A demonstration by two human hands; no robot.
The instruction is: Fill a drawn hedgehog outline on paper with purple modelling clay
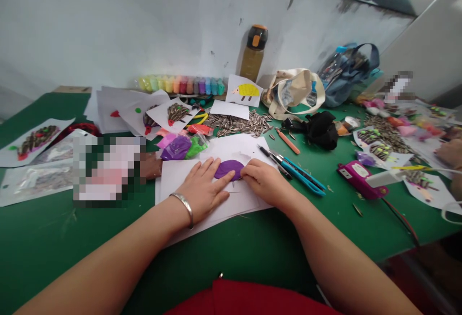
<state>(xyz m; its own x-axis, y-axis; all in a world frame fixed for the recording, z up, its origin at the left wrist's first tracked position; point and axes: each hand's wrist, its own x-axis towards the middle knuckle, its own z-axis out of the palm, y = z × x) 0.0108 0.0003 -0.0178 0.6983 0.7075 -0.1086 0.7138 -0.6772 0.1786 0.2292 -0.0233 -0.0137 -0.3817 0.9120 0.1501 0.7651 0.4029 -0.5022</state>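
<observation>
Nearest the camera, both forearms reached out over the green table. The left hand, a bangle at its wrist, lay flat and spread on the white paper, holding the sheet down, with its forefinger touching the left edge of the purple clay. The right hand was curled, its fingertips pressed together against the clay's right edge, pushing rather than pinching.

The clay sat as a flattened dome near the middle of the sheet, between the two hands. To do this well, I judged the left hand should keep the paper from sliding while the right worked the rim outward in small, even presses, so the patch thinned without tearing or lifting off.

Just right of the paper lay a blue knife and a pen. Farther off were clay bags at the left and a heap of seeds behind. At the wall stood a row of clay tubs, a hedgehog picture and a bottle.
</observation>
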